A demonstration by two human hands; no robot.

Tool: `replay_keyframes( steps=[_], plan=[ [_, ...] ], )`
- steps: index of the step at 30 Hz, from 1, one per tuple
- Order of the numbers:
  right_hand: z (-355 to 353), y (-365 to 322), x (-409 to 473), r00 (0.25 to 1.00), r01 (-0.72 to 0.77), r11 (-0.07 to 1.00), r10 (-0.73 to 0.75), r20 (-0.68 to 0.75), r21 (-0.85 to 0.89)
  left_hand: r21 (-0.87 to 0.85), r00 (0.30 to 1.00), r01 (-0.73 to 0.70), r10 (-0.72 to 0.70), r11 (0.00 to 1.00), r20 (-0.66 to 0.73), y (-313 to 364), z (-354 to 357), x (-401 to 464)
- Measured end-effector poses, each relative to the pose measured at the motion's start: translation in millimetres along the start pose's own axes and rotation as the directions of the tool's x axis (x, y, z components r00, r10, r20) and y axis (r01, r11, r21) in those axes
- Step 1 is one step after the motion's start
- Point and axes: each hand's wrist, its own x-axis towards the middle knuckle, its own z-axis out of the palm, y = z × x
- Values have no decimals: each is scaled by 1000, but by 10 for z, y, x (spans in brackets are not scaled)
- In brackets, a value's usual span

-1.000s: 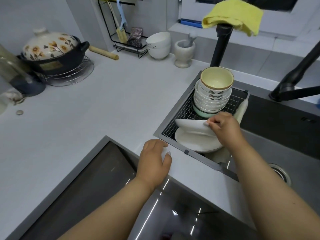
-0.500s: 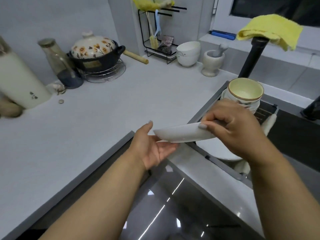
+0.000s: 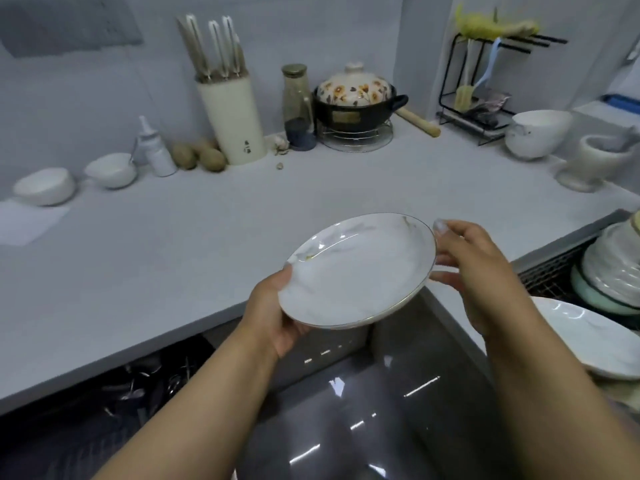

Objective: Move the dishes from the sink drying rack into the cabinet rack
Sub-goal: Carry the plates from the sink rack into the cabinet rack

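The white plate [image 3: 358, 271] w/ thin gold rim is held in the air above the counter edge [image 3: 173, 271], tilted toward the camera. Left hand [image 3: 273, 317] grips its lower-left rim, thumb on top. Right hand [image 3: 485, 271] touches the right rim w/ relaxed, nearly straight fingers. Another plate [image 3: 595, 341] and stacked bowls [image 3: 613, 271] sit in the drying rack [image 3: 547, 271] at right.

The stacked bowls [image 3: 620, 271] are cut off at the right edge, and the open drawer's [image 3: 131, 393] contents blur in shadow.
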Motion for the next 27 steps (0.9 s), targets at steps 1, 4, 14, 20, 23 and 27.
replay_keyframes(
  steps=[1, 4, 14, 20, 23, 27],
  plan=[
    [148, 7, -45, 993, -79, 993, 71, 90, 85, -19, 999, -19, 19, 1000, -25, 39, -142, -90],
    [582, 17, -194, 904, -281, 948, 209, 373, 150, -79, 992, -47, 38, 996, -121, 131, -581, -363],
    [2017, 56, -861, 717, -412, 911, 308, 625, 24, -182, 934, -110, 39, 977, -356, 365, -1948, -1337],
    [2809, 234, -1270, 671, -420, 905, 359, 649, -66, -89, 822, -134, 61, 987, -567, 390, -2807, -1769],
    [3173, 354, -1473, 635, -435, 893, 395, 664, -115, -1, 718, -105, 75, 994, -692, 341, -3284, -2004],
    [3666, 553, -1756, 583, -451, 872, 451, 676, -192, 70, 612, -88, 109, 994, -783, 294, -3933, -2327]
  ],
)
